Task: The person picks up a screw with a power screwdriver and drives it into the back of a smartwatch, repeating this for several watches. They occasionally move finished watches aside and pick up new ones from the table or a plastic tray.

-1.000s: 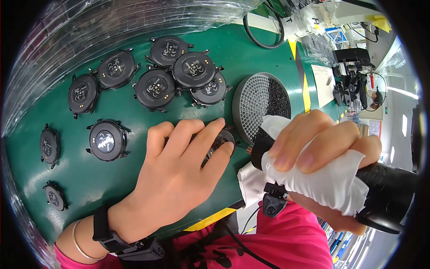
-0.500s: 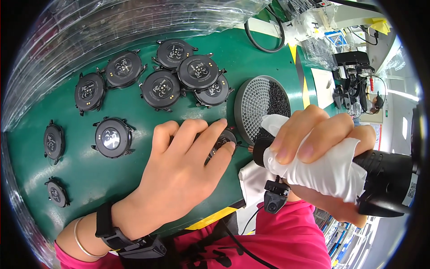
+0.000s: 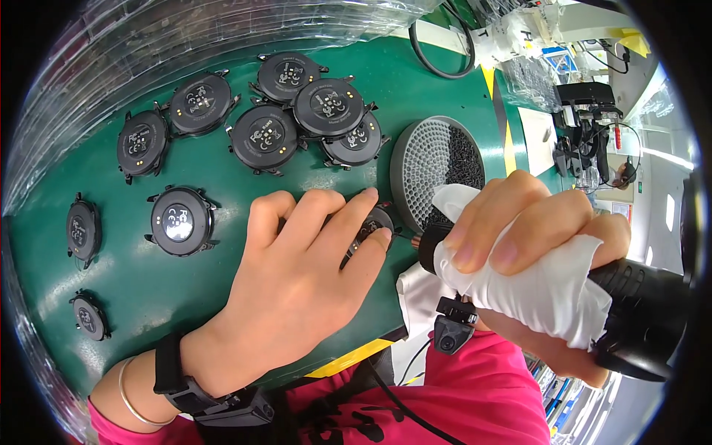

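Observation:
My left hand (image 3: 297,274) lies over a round black watch case (image 3: 377,221), back face up on the green mat. Its fingers and thumb close around the case and hide much of it. In my right hand (image 3: 523,222) is a black electric screwdriver (image 3: 644,300), held nearly level, its grip wrapped in white cloth (image 3: 519,297). The screwdriver's copper-coloured tip points at the case's right side; whether they touch I cannot tell. Just beyond the tip stands a round grey dimpled tray (image 3: 400,182), partly filled with tiny black pieces, probably screws.
Several more watch cases (image 3: 263,139) lie back up across the mat's far and left parts, one resting on others. Clear plastic film (image 3: 222,37) borders the far side. A black cable loop (image 3: 445,73) lies at the back; a white cloth (image 3: 419,297) sits near the front edge.
The screwdriver's rear end has dipped slightly with my right hand. My left hand keeps its hold on the watch case. The whole view has shifted a little.

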